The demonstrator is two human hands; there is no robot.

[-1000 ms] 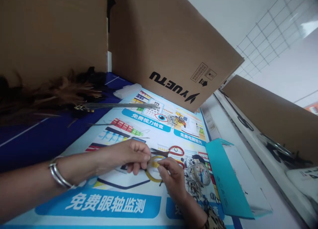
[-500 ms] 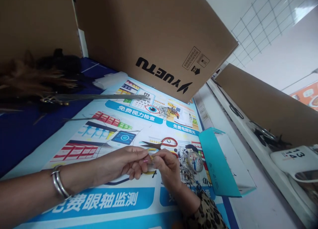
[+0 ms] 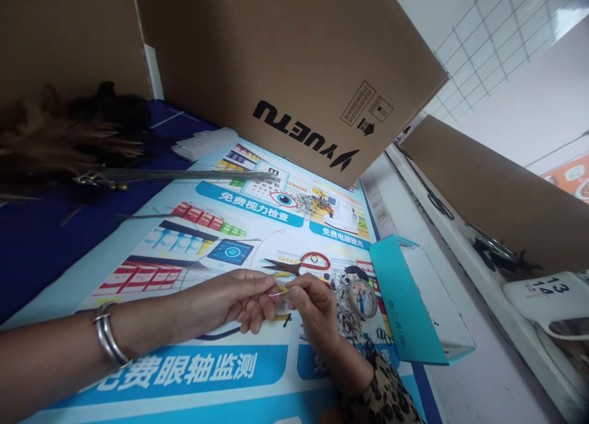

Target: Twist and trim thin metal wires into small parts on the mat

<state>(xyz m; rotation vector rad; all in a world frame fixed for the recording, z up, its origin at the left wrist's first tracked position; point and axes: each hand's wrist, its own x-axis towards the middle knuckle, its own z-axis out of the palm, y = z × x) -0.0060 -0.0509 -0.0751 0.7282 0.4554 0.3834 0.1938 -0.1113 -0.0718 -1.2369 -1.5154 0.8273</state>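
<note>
My left hand [image 3: 239, 298] and my right hand [image 3: 313, 310] meet over a printed poster [image 3: 221, 362] on the table. Both pinch a thin wire or thread stretched between the fingertips, with a small pink bit at its middle. Below the fingers lies a yellow ring [image 3: 280, 316], partly hidden by them. Red-handled scissors [image 3: 301, 264] lie just beyond the hands. A silver bangle [image 3: 107, 344] sits on my left wrist.
A tape roll [image 3: 362, 297] and a heap of small metal clips [image 3: 345, 316] lie right of my hands. A teal paper bag [image 3: 405, 304] lies further right. Large cardboard boxes [image 3: 294, 74] stand behind. Brown feathers [image 3: 69, 145] and long wires [image 3: 184, 175] lie at left.
The view has shifted left and down. My hands have closed together from holding the yellow ring to pinching a thin strand between the fingertips; the ring now lies under them.
</note>
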